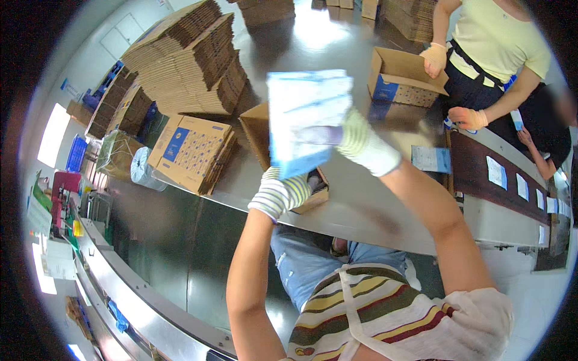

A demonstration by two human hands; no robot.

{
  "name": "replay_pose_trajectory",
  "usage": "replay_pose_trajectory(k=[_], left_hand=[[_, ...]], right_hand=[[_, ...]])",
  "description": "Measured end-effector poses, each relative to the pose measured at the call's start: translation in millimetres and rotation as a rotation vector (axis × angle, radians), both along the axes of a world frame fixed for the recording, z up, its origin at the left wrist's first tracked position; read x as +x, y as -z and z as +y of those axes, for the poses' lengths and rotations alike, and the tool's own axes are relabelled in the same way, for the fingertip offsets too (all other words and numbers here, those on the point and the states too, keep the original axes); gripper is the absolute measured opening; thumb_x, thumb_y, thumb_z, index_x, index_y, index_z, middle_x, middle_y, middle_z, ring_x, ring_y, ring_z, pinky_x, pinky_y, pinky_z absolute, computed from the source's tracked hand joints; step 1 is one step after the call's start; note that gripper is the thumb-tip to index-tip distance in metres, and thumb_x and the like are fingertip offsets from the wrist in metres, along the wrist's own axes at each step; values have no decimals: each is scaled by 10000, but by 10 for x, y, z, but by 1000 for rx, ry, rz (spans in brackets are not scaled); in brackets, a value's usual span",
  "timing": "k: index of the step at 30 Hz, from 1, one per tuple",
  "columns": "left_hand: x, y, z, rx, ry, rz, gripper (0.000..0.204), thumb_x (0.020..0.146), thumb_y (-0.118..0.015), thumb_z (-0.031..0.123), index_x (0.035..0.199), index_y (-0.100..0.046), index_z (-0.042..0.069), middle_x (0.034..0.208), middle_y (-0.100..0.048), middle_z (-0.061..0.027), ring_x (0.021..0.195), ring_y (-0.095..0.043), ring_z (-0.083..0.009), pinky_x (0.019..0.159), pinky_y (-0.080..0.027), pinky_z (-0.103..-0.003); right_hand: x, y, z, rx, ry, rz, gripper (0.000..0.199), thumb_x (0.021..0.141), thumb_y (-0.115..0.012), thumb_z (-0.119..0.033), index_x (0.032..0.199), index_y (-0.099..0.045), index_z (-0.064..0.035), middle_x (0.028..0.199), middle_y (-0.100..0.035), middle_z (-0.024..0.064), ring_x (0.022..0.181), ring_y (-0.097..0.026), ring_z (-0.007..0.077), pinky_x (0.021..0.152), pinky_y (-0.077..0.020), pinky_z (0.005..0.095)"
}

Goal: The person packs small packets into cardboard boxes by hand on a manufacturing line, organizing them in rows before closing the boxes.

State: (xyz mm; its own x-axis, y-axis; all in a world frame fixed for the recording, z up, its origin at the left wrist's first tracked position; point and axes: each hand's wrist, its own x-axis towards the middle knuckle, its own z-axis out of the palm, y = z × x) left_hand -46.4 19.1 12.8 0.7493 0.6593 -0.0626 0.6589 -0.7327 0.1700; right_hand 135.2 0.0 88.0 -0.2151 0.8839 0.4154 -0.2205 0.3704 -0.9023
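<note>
Several flat white-and-blue packets (307, 99), fanned together and blurred, hang over an open cardboard box (254, 127). My right hand (366, 145), in a striped knit glove with grey fingertips, is closed on them from the right side. My left hand (279, 194), in a matching striped glove, is curled at the near edge of the box, just beneath the packets' lower edge. The packets hide some of its fingertips and most of the box's inside. Another white-and-blue packet (430, 159) lies on the metal table (355, 201), right of my right forearm.
Tall stacks of flattened cartons (183, 60) and a lower carton pile (191, 150) stand at left. A co-worker (497, 48) in pale gloves touches an open printed box (403, 90). Packets lie along a dark conveyor belt (478, 159) at right; another person (551, 126) stands beyond.
</note>
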Motion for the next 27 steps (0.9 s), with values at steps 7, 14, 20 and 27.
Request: replay_pose_trajectory(k=[7, 14, 20, 27], left_hand=[[190, -132, -68, -80, 2, -58, 343, 857, -493, 296, 956, -646, 4, 863, -649, -207, 833, -618, -347, 769, -479, -414], [281, -323, -54, 51, 111, -356, 227, 805, -579, 199, 916, -630, 8, 805, -640, -209, 741, -620, -335, 714, -488, -417], [296, -384, 698, 113, -236, -204, 167, 831, -527, 173, 883, -606, 34, 834, -630, -209, 814, -614, -356, 733, -481, -452], [502, -166, 912, -11, -144, 363, 276, 832, -497, 194, 996, -678, 63, 1050, -637, -171, 981, -617, -315, 827, -492, -407]], right_hand=[[-181, 571, 680, 133, 181, -876, 755, 630, -774, -386, 1225, -490, -18, 1174, -566, 196, 1144, -508, 298, 1033, -337, 395], [73, 789, 696, 137, 210, -1518, 691, 698, -671, -453, 1268, -502, -100, 1284, -485, 168, 1231, -425, 268, 1116, -154, 448], [-70, 302, 430, 142, 63, -1789, 951, 602, -750, -529, 1338, -406, -36, 1348, -434, 176, 1321, -305, 315, 1119, -120, 481], [-169, 76, -489, 326, -24, -1397, 692, 719, -650, -522, 1149, -508, 1, 1113, -563, 212, 1126, -501, 360, 1050, -294, 465]])
